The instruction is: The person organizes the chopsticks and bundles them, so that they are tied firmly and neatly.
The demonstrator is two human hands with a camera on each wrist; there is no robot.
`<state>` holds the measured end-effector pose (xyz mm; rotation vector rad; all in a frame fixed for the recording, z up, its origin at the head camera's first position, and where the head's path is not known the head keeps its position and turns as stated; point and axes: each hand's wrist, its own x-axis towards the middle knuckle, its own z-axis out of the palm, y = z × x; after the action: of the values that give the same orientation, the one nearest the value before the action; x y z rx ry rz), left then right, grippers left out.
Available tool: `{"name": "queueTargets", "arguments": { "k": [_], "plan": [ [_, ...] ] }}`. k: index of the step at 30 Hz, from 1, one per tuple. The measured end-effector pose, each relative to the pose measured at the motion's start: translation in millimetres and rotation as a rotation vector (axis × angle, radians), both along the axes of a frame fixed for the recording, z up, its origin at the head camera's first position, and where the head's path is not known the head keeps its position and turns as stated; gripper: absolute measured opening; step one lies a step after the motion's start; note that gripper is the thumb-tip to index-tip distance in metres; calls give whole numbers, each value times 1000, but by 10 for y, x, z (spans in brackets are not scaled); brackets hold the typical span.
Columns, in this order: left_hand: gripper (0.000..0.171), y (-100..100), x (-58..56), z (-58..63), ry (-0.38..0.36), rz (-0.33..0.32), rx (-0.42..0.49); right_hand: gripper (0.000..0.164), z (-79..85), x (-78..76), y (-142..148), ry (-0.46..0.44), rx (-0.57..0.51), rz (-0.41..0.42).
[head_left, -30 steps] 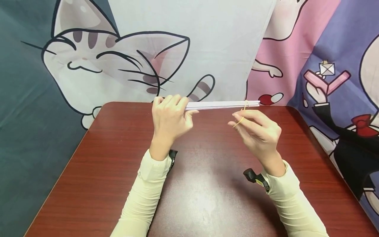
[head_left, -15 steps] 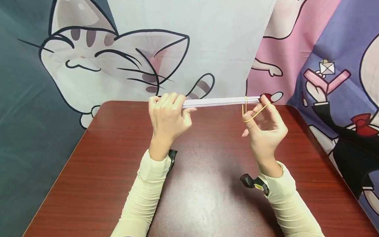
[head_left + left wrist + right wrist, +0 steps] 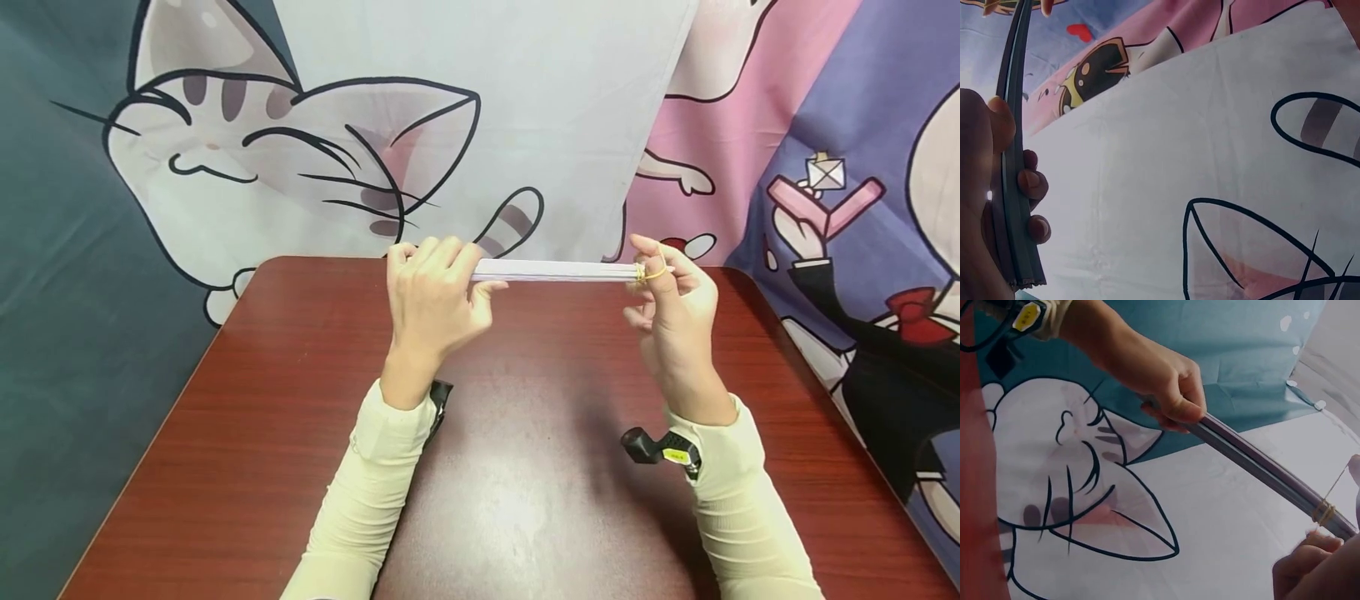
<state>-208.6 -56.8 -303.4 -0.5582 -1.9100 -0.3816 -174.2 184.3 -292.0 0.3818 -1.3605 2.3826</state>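
Note:
In the head view my left hand [image 3: 433, 293] grips the left end of a slim bundle of long white strips [image 3: 555, 271], held level above the table's far edge. A yellow rubber band [image 3: 641, 273] is wound round the bundle close to its right end. My right hand [image 3: 681, 312] is at that end, with a loop of the band stretched over its thumb and index finger. The left wrist view shows the thumb and fingers wrapped about the bundle [image 3: 1016, 187]. In the right wrist view the wound band [image 3: 1324, 512] sits beside the fingers [image 3: 1307, 562] of the right hand.
Below the hands lies a reddish-brown wooden table [image 3: 262, 433]. Behind it hangs a cloth backdrop [image 3: 570, 108] printed with cartoon figures. Each wrist wears a black camera strap, the right camera [image 3: 641, 446] standing out toward the middle.
The right hand has turned and shifted right, to the bundle's end. The band has slid toward that end and its free loop is now shorter. The left hand keeps its grip.

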Motion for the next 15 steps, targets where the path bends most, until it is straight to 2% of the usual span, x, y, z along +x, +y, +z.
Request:
{"name": "queueTargets", "arguments": {
  "k": [3, 7, 12, 15],
  "plan": [
    [30, -3, 1, 3, 11, -20, -16, 20, 21, -11, 30, -22, -3, 87],
    [36, -6, -2, 6, 33, -52, -34, 6, 57, -10, 64, -66, 39, 157],
    [38, -9, 4, 10, 37, -62, -37, 25, 110, 9, 137, -127, 116, 215],
    [38, -4, 12, 7, 44, -65, -39, 29, 131, 23, 201, -111, 175, 249]
  ]
}}
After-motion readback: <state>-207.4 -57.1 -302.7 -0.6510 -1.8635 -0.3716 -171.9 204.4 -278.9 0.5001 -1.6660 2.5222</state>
